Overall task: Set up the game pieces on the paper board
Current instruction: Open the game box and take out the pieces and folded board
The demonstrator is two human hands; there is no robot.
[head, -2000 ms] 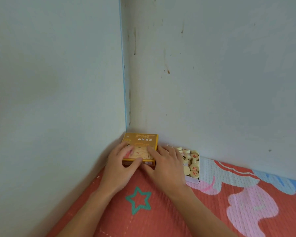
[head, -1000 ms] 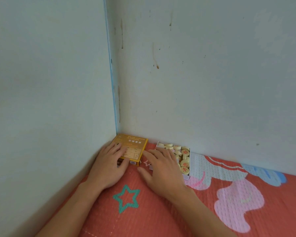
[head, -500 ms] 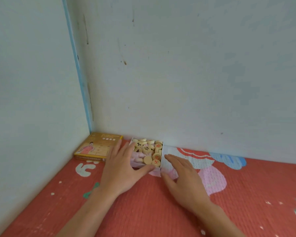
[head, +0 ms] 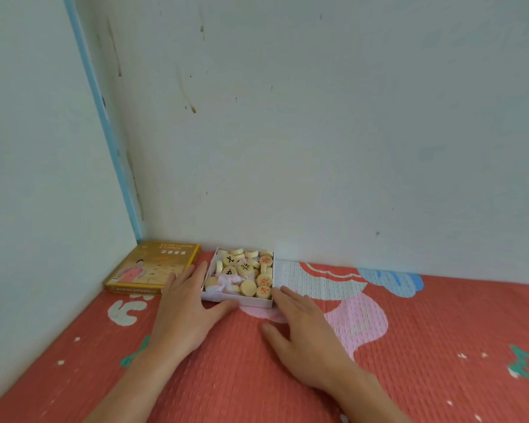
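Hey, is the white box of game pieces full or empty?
Full: round wooden pieces are piled inside the open white box, reaching its rim.

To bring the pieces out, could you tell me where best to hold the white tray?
Probably hold the white tray by its left and right walls, left hand and right hand from either side: it is open, full of loose discs, with the room wall close behind.

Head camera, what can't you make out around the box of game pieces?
- Head view: pieces low in the white tray, buried under the top layer.
- Half under pieces, the pinkish paper: board or not, unclear.
- Print on the yellow lid: too small.
- Cut by the bottom edge: left forearm, right forearm.
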